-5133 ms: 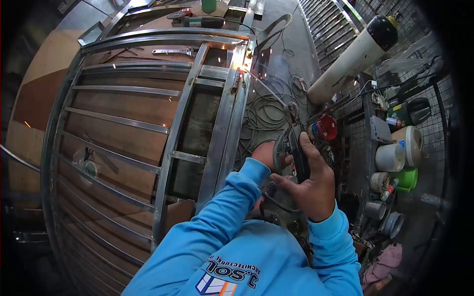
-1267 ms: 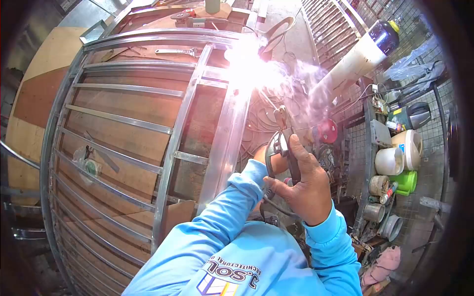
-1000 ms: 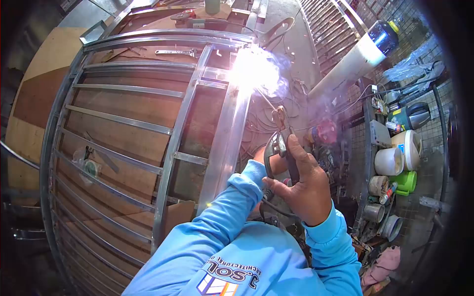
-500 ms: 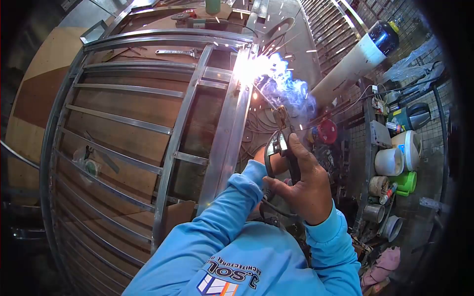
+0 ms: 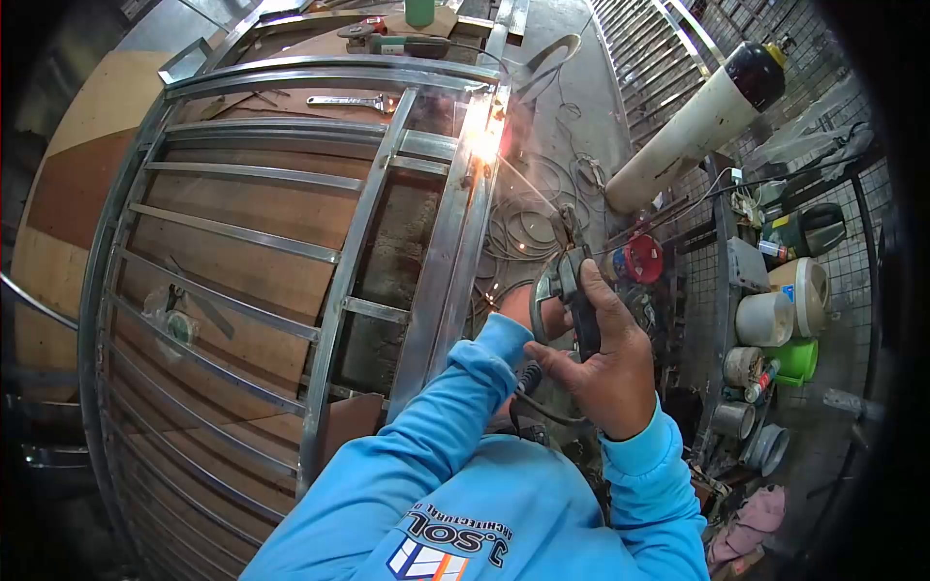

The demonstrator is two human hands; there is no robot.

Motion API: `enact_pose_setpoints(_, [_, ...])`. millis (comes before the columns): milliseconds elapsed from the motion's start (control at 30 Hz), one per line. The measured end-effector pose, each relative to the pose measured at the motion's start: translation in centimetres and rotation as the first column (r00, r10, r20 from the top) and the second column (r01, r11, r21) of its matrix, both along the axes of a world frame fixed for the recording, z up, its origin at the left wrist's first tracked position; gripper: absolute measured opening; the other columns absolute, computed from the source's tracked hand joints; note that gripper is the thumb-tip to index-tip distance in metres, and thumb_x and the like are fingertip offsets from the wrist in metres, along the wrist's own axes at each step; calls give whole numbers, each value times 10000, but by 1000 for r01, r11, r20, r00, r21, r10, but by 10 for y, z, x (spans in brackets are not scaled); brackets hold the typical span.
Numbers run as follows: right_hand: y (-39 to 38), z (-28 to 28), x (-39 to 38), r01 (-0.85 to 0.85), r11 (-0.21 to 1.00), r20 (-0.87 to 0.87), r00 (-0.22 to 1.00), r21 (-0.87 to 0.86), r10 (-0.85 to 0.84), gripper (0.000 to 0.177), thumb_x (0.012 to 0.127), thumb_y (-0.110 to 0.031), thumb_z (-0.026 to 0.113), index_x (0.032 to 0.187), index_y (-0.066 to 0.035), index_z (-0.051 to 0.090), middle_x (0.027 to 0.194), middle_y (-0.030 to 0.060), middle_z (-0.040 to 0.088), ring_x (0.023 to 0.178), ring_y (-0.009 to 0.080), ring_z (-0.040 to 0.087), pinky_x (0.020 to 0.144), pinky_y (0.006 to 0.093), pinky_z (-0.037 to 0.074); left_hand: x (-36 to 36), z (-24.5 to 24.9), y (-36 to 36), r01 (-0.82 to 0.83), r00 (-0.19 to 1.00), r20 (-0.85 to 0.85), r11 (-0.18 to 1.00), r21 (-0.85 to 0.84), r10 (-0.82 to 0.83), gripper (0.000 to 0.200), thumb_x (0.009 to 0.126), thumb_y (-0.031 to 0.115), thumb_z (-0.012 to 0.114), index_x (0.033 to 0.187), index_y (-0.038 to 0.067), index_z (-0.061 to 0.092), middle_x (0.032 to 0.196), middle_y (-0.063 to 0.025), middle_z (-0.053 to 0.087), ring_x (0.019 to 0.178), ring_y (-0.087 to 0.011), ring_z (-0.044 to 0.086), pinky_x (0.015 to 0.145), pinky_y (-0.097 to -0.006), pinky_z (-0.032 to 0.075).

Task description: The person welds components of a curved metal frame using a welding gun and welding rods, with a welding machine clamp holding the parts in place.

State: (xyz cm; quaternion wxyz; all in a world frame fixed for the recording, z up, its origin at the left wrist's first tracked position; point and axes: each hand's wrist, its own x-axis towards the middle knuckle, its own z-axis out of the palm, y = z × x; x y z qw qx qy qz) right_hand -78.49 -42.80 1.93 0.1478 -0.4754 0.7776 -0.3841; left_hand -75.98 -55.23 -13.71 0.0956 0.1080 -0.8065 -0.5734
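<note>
At 12 o'clock, a small orange glow (image 5: 484, 143) now, in place of the huge white flash and blue smoke of half a second ago. Probably a break in the strong burn, with the metal there hot and easier to look at. Around the glow, one corner of the shiny metal frame (image 5: 438, 281), filling the side from 7 to 12 o'clock. Just past the glow, toward 1 o'clock, a thin rod (image 5: 531, 186), pointing at the hot spot. Too bright to tell, touching or just beside. At 4 o'clock, the right hand (image 5: 620, 373), with fingers and thumb wrapped tight on the black holder (image 5: 585, 315) at the back end of the rod. Near the middle, toward 4 o'clock, the left hand (image 5: 519, 305), mostly hidden behind a curved dark thing (image 5: 550, 279). Cannot tell about those fingers, apart or together.
</note>
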Motion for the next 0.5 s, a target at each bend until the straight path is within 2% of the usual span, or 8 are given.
enact_pose_setpoints(33, [0, -1, 0, -1, 1000, 28, 1000, -5, 2, 958, 735, -202, 899, 1540, -97, 390, 1164, 223, 647, 1034, 346, 696, 875, 418, 577, -1, 1, -1, 1, 1000, -6, 1000, 1, -1, 238, 957, 267, 590, 1016, 58, 687, 970, -159, 719, 883, -315, 688, 771, -437, 533])
enact_pose_setpoints(133, [0, 3, 1, -5, 998, -49, 999, 68, 9, 954, 738, -234, 897, 1536, -92, 393, 1174, 231, 645, 1050, 357, 693, 884, 429, 572, -5, 3, -1, 3, 1000, -22, 1000, 3, -3, 234, 956, 263, 589, 1015, 58, 686, 967, -159, 719, 884, -316, 688, 772, -437, 533])
enact_pose_setpoints(267, [0, 0, -3, -50, 999, -72, 996, 9, 51, 955, 743, -244, 892, 1539, -103, 383, 1183, 238, 644, 1063, 366, 691, 886, 433, 570, -7, 5, -1, 1, 999, -37, 1000, 0, -1, 228, 955, 257, 589, 1013, 58, 684, 963, -159, 717, 885, -318, 688, 774, -438, 534])
enact_pose_setpoints(500, [-2, 3, -1, -46, 998, -43, 998, 47, 48, 944, 742, -243, 892, 1528, -89, 392, 1176, 245, 646, 1058, 373, 694, 891, 434, 567, -7, 3, -1, 4, 999, -47, 1000, -12, -4, 218, 953, 247, 588, 1010, 58, 682, 956, -158, 715, 888, -321, 688, 776, -440, 536])
